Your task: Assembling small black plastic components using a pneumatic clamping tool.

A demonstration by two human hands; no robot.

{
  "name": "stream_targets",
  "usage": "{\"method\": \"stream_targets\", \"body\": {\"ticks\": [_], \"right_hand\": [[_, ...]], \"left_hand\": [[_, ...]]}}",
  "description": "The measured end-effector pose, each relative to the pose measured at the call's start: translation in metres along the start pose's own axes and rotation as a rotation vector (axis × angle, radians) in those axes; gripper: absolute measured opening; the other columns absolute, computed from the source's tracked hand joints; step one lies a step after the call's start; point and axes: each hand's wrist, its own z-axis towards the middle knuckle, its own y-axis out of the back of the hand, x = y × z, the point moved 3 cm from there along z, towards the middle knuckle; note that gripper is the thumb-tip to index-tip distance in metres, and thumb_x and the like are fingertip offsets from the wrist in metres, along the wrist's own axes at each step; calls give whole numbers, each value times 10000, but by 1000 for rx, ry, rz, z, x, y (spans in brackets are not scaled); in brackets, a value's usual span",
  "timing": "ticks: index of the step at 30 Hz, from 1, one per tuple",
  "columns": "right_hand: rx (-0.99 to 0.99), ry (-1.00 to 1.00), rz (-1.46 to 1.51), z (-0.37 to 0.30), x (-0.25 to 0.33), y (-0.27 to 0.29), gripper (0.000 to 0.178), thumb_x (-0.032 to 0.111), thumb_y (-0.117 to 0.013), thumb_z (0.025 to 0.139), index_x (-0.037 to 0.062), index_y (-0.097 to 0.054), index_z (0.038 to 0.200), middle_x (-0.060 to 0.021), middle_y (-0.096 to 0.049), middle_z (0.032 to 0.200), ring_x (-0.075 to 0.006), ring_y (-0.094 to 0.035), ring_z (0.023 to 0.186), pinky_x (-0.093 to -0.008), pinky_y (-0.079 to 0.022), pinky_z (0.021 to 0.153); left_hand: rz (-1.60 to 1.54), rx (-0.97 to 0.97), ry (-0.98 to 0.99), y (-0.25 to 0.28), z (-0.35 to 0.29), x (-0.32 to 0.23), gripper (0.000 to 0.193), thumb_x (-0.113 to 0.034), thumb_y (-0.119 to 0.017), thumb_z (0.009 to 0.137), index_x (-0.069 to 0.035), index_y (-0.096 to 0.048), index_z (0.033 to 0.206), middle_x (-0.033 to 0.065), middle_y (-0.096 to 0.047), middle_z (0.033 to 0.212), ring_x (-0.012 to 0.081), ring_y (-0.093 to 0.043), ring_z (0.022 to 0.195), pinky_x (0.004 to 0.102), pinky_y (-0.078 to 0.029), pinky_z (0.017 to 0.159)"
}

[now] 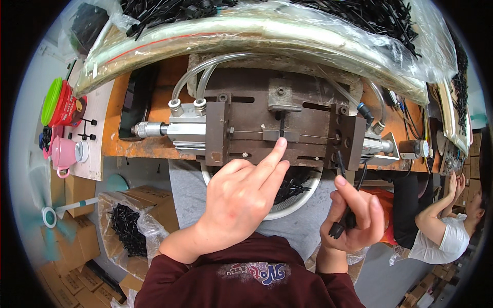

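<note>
My left hand (245, 192) reaches over the front of a brown metal fixture (218, 136), its index finger stretched out. That fingertip touches the lower end of a thin black rod (282, 124), which lies in the small centre block under a metal clamp plate (280, 95). No object shows in the left hand's grip. Off to the right and nearer me, my right hand (354, 218) is closed around several black plastic stem parts (337, 229). One slim black stem (341, 163) sticks up past its fingertips. How many it holds is hidden by the fingers.
Air cylinders (187, 132) with clear hoses (204, 77) flank the fixture. A white basket (303, 197) of black parts sits below its edge. Bagged black parts (359, 18) lie behind; a lined box (128, 231) stands left. A pink cup (62, 153) and a fan (49, 217) are left, another person (444, 231) right.
</note>
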Motion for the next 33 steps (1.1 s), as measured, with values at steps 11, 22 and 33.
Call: {"method": "stream_targets", "body": {"ticks": [11,22,33], "right_hand": [[27,14,-86,4,0,-6,399,-96,-539,940,-8,-384,1297,-183,-703,1020,-191,-583,721,-303,-465,730],[0,162,137,12,5,-36,769,-96,-616,806,-53,-229,1469,-280,-661,1154,-195,-520,636,-285,-464,524],[-147,-155,65,-11,-4,-9,687,-7,-566,915,-62,-146,1455,-197,-644,1052,-207,-581,774,-290,-484,718]], "left_hand": [[22,65,25,4,3,0,255,-90,-770,732,-36,-719,976,94,-695,1191,169,-616,609,277,-500,589],[-716,-62,-36,22,-6,-11,298,-52,-838,687,-17,-709,953,108,-719,901,218,-710,765,291,-562,617],[-181,-112,36,-1,-13,3,324,4,-757,655,7,-693,973,92,-698,1051,238,-646,751,317,-536,671]]}}
